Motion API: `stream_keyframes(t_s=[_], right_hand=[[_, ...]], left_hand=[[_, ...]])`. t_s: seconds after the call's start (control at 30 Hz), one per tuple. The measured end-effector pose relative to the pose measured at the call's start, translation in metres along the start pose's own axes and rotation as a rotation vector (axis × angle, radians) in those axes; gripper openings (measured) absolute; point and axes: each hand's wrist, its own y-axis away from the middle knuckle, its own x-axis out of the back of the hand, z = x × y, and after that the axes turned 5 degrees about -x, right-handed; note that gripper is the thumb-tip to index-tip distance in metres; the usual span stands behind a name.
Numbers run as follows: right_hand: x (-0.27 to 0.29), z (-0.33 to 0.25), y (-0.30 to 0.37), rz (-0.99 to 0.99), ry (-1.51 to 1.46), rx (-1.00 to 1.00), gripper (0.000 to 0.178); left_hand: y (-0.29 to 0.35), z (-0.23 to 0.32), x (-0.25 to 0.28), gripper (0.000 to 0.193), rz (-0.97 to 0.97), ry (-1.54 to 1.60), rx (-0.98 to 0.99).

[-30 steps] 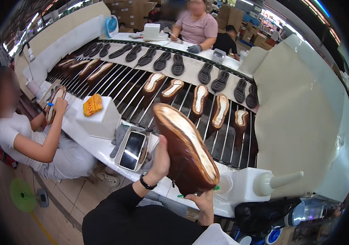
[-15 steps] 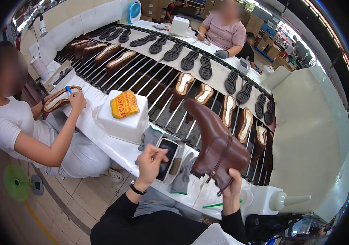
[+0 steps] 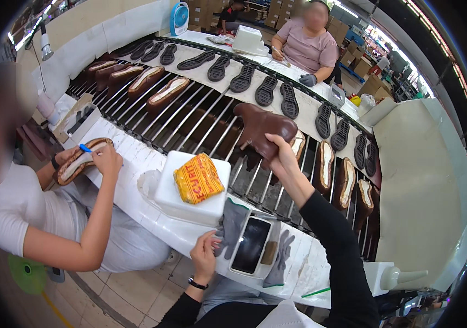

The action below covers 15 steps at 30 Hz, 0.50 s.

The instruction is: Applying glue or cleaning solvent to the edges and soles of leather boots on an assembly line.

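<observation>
My right hand [image 3: 281, 156] reaches out over the rack of metal rods, closed around a brown leather boot [image 3: 263, 124]. Part of the boot covers the rods and a neighbouring boot; whether it touches them I cannot tell. My left hand [image 3: 205, 254] holds nothing, its fingers loosely bent and a little apart, by the near table edge. Beside it lie a grey glove [image 3: 233, 223] and a dark-screened phone [image 3: 250, 245] in a white tray. Upturned brown boots [image 3: 347, 183] with pale undersides hang between the rods on both sides of the held boot.
Black soles [image 3: 242, 78] line the strip behind the rods. A yellow packet [image 3: 198, 179] rests on a white container [image 3: 170, 191]. To the left a person holds an upturned boot [image 3: 83, 161] and a blue tool. Another person sits across the table. A white bottle [image 3: 392, 277] stands right.
My right hand has carried the boot forward from the near table to above the rods, turning it. My left hand has dropped back from over the phone to the table edge.
</observation>
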Motion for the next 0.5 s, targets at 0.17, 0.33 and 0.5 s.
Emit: stream_keyframes(t_s=[0.17, 0.33, 0.5], right_hand=[[-0.024, 0.053, -0.094, 0.1, 0.2, 0.164, 0.034], [0.003, 0.167, -0.167, 0.186, 0.671, 0.191, 0.053], [0.003, 0.161, -0.158, 0.155, 1.015, 0.008, 0.057]], left_hand=[[0.008, -0.013, 0.005, 0.012, -0.11, -0.156, -0.031], [0.009, -0.013, 0.006, 0.014, -0.073, -0.133, -0.028], [0.008, -0.004, 0.008, 0.015, -0.018, -0.137, 0.067]])
